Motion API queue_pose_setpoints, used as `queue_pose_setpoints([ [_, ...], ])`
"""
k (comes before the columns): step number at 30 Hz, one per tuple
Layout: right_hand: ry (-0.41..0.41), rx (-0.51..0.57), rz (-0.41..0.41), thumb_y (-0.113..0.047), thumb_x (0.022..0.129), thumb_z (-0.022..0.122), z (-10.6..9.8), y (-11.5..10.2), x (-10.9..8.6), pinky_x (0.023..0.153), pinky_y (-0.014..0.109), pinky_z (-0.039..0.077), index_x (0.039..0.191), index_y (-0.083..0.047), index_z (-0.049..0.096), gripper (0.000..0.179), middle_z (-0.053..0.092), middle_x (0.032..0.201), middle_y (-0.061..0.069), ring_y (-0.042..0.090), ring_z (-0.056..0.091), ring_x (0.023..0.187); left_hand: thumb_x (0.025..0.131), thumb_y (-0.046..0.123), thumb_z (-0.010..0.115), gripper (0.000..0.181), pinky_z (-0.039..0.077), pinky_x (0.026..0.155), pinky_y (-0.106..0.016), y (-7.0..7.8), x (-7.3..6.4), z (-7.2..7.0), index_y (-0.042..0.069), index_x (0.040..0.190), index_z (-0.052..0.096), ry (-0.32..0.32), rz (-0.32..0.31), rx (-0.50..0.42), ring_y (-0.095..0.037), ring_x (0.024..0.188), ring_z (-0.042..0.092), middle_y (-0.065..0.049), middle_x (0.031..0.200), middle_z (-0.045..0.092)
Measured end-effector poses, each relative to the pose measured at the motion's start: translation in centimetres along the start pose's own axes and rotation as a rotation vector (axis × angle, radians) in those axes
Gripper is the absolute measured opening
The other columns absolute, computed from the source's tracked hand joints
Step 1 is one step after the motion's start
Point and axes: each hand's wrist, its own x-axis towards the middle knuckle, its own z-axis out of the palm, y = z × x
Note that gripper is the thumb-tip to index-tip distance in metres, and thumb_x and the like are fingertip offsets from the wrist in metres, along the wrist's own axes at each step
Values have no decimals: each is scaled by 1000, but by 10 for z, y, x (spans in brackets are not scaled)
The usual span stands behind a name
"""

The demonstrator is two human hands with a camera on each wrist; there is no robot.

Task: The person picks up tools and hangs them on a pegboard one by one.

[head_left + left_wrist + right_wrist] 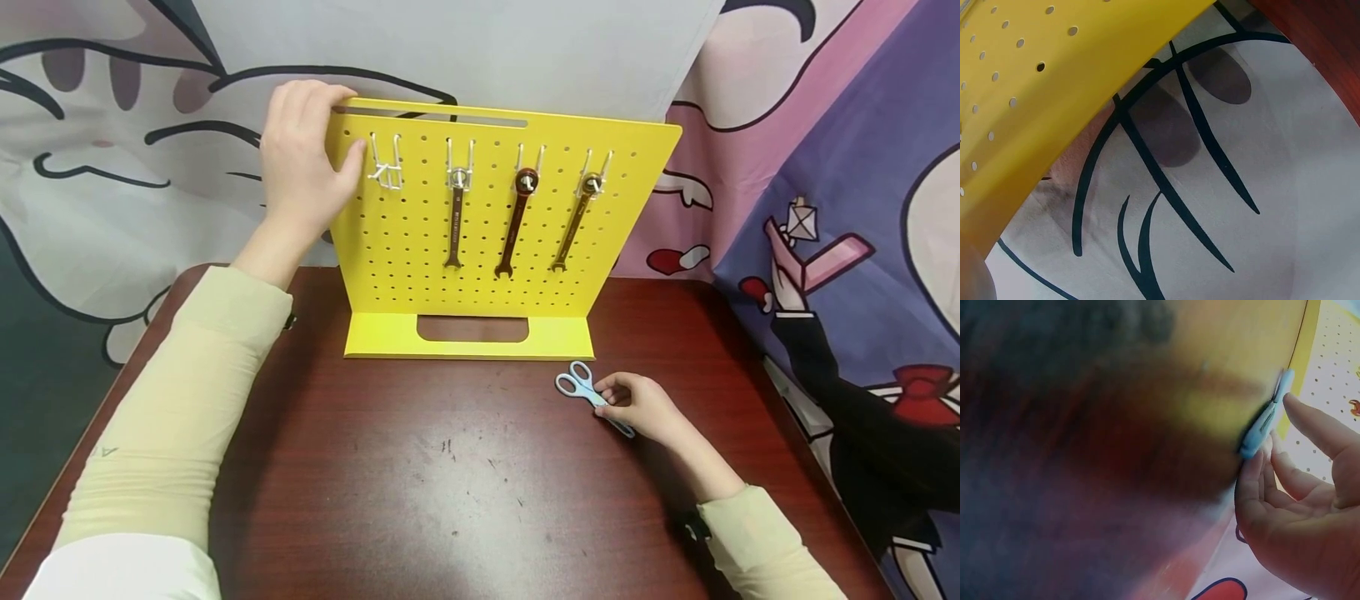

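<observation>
My left hand (302, 154) grips the upper left corner of a yellow pegboard (408, 242), fingers over the top edge and thumb on the front. In the left wrist view the pegboard (1029, 100) fills the upper left, with only a bit of skin at the lower left corner. Low at the right, my right hand (639, 406) pinches light blue scissors (581, 386) between thumb and fingers, close to the tabletop. Their handle loops point toward the board's base. In the right wrist view the scissors (1260, 428) appear edge-on between the thumb and fingers.
Three wrenches, a left one (455, 225), a middle one (514, 221) and a right one (575, 221), hang from white wire hooks. Another wire hook (386, 173) sits near my left thumb. The pegboard stands on a dark red-brown table (420, 467) against printed cloth (525, 50).
</observation>
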Motion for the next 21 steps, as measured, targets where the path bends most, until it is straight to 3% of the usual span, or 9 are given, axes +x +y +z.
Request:
queue_pose_setpoints([
  [21,6,-17,29,3,79,87,2,2,4,68,18,51,100,6,73,25,71,83,10,16,63,78,100,16,66,41,36,124,-39,-2,-1,0,0,137,62,-3,15,11,-38,136,52,-20,136,65],
])
